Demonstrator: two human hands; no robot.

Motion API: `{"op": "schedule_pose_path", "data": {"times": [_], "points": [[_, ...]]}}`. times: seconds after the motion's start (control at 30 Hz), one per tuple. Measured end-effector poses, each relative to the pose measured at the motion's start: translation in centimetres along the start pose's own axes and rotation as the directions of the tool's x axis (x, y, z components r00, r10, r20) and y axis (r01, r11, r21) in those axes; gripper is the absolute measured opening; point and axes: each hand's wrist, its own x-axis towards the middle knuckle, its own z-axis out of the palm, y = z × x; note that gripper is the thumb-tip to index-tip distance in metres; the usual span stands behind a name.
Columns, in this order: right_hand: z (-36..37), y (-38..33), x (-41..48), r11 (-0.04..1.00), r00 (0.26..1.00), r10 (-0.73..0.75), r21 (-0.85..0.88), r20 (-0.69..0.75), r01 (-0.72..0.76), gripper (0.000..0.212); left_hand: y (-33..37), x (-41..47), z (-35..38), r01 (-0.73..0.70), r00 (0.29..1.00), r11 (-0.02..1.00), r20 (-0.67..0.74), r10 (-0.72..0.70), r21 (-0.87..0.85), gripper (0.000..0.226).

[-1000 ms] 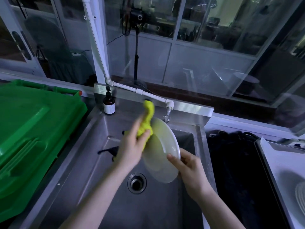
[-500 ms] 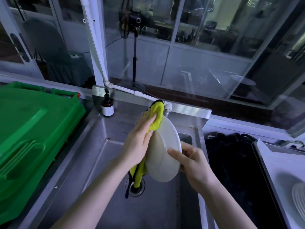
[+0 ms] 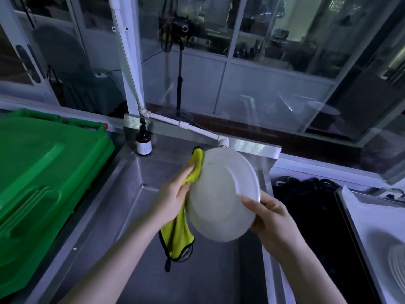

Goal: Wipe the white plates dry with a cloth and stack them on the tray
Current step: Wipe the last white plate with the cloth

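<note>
A white plate (image 3: 221, 194) is held tilted on edge above the steel sink (image 3: 122, 207), its underside turned toward me. My right hand (image 3: 269, 216) grips its lower right rim, thumb on the near face. My left hand (image 3: 173, 198) presses a yellow cloth (image 3: 195, 165) against the plate's far side; the cloth's loose end hangs down below the hand. At the far right a tray (image 3: 355, 218) lined in white holds another white plate (image 3: 396, 262), cut off by the frame edge.
A green plastic bin lid (image 3: 41, 174) fills the left. A dark pump bottle (image 3: 143, 141) stands on the sink's back ledge, and a white pipe with a tap (image 3: 223, 141) runs just behind the plate. A dark mat (image 3: 313, 220) lies between sink and tray.
The plate has turned so that more of its underside faces me, and it has risen a little. My left hand with the cloth has slid down along the plate's left edge.
</note>
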Motion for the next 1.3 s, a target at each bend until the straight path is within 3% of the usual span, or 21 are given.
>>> {"op": "schedule_pose_path", "data": {"times": [0.07,0.13,0.23,0.43,0.6,0.7,0.77,0.87,1.0,1.07,1.17,1.3], "points": [[-0.7,-0.4,0.0,0.994,0.999,0.004,0.106,-0.038,0.000,0.026,-0.6,-1.9,0.8,0.080,0.997,0.989,0.011,-0.079,-0.124,0.054],[-0.9,-0.5,0.4,0.976,0.996,0.006,0.217,-0.094,0.014,0.027,-0.4,-4.0,2.3,0.063,0.998,0.981,0.011,-0.062,-0.183,0.060],[-0.3,-0.5,1.2,0.922,0.984,0.019,0.384,-0.176,0.051,0.034,0.2,-6.1,4.7,-0.012,0.997,0.992,-0.076,0.003,-0.124,0.063],[1.5,0.8,2.3,0.897,0.950,0.125,0.441,-0.287,0.015,0.022,2.8,-6.4,6.2,-0.245,0.969,0.968,0.052,0.242,0.058,0.062],[0.8,0.1,2.1,0.876,0.946,0.105,0.480,-0.305,0.057,0.019,1.8,-6.0,4.6,-0.107,0.992,0.994,-0.069,0.107,0.004,0.058],[1.7,-0.1,2.5,0.888,0.944,0.126,0.459,-0.305,0.030,0.025,3.0,-5.9,4.8,-0.340,0.940,0.933,0.029,0.339,0.121,0.059],[2.8,0.3,2.5,0.890,0.941,0.185,0.454,-0.283,-0.038,0.042,3.6,-5.5,5.4,-0.475,0.880,0.846,0.121,0.459,0.242,0.060],[3.3,0.4,2.5,0.886,0.944,0.179,0.463,-0.277,-0.032,0.058,3.6,-4.8,4.8,-0.416,0.909,0.885,0.114,0.400,0.208,0.059],[1.8,0.3,2.8,0.882,0.952,0.100,0.469,-0.289,0.050,0.023,2.1,-5.3,3.3,-0.154,0.988,0.988,0.019,0.153,0.035,0.060],[1.5,0.3,2.9,0.890,0.954,0.085,0.453,-0.288,0.058,0.030,1.8,-5.3,2.9,-0.075,0.997,0.997,-0.011,0.075,0.022,0.060],[1.9,0.3,2.5,0.918,0.955,0.091,0.396,-0.283,0.030,0.021,3.0,-4.6,3.0,-0.160,0.987,0.984,0.045,0.157,0.079,0.059],[2.4,0.8,1.6,0.952,0.969,0.095,0.307,-0.230,-0.020,0.031,4.1,-2.1,3.0,-0.199,0.968,0.979,0.166,0.188,0.052,0.055]]}}
